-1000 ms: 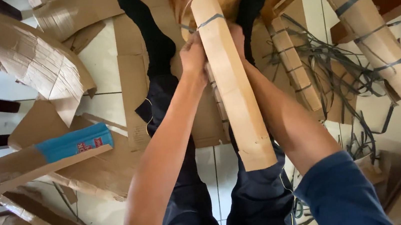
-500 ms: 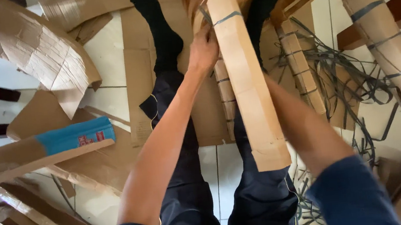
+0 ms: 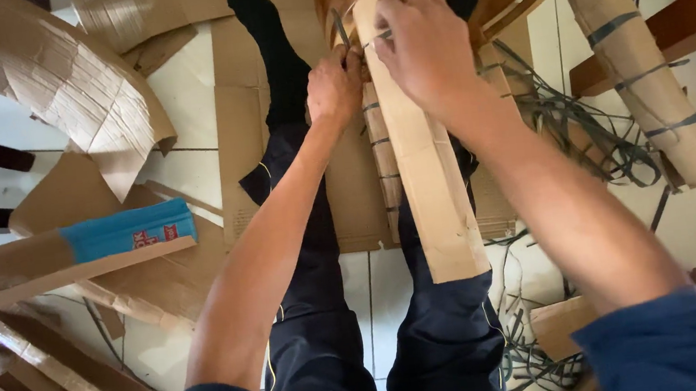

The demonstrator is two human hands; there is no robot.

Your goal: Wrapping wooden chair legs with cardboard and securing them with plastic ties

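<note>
Fingers of the right hand (image 3: 427, 42) pinch the grey strap (image 3: 381, 37) at twelve o'clock on the long cardboard-wrapped wooden leg (image 3: 423, 161); left hand (image 3: 335, 83) grips beside it, so stripping looks underway.

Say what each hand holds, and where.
Both hands grip the cardboard-wrapped leg at its far end: right hand over the top by the strap, left hand at its left side.

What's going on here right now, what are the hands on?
A seated person is working on a cardboard-wrapped furniture leg. The left hand grips a grey strap beside the wrap's top. The right hand rests over the top. Another wrapped leg, loose straps and torn cardboard lie on the tiled floor.
</note>
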